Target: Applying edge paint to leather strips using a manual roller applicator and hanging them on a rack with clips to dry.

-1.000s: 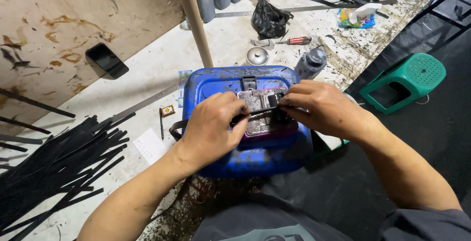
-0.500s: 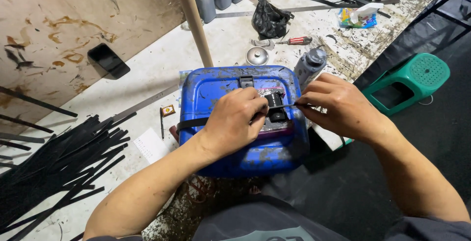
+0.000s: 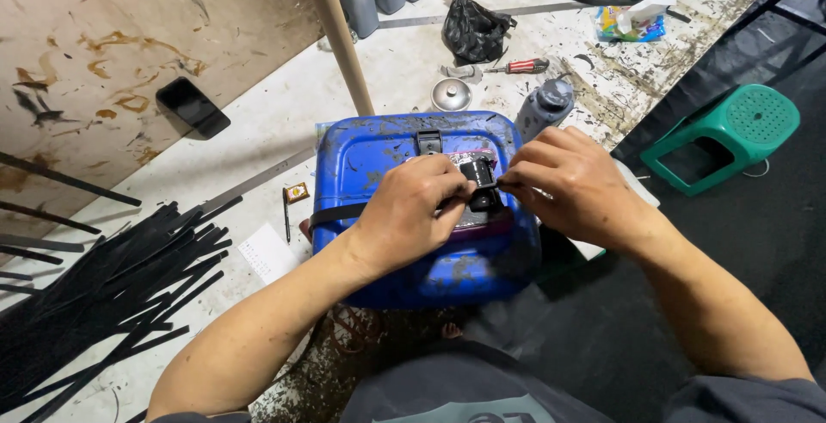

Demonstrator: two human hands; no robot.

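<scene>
A: Where's the work sitting?

B: On top of the blue can (image 3: 404,208), which lies on its side right in front of the person; a small black part (image 3: 476,184) rests on a grey patch on the can's upper face, and both hands close on it from either side.

A: Which hand is nearer?

B: The left hand (image 3: 411,215) covers it from the left, fingers curled and pressed together on the part's left edge; the right hand (image 3: 575,184) comes in from the right, thumb and forefinger pinched on something thin at the part's right edge; what exactly is pinched I cannot tell, it is too small.

A: So the part lies between the fingertips?

B: Yes; it sits just ahead of both sets of fingertips, touching them; its long axis I cannot make out under the fingers. A black strap (image 3: 337,214) runs left from under the left hand across the can.

A: And round about?

B: A grey bottle (image 3: 544,109) stands just behind the right hand; a screwdriver (image 3: 521,67) and a round metal cap (image 3: 452,94) lie beyond the can; black strips (image 3: 103,294) are heaped well to the left; a phone (image 3: 193,106) lies on the board; a green stool (image 3: 727,135) stands to the right.
</scene>
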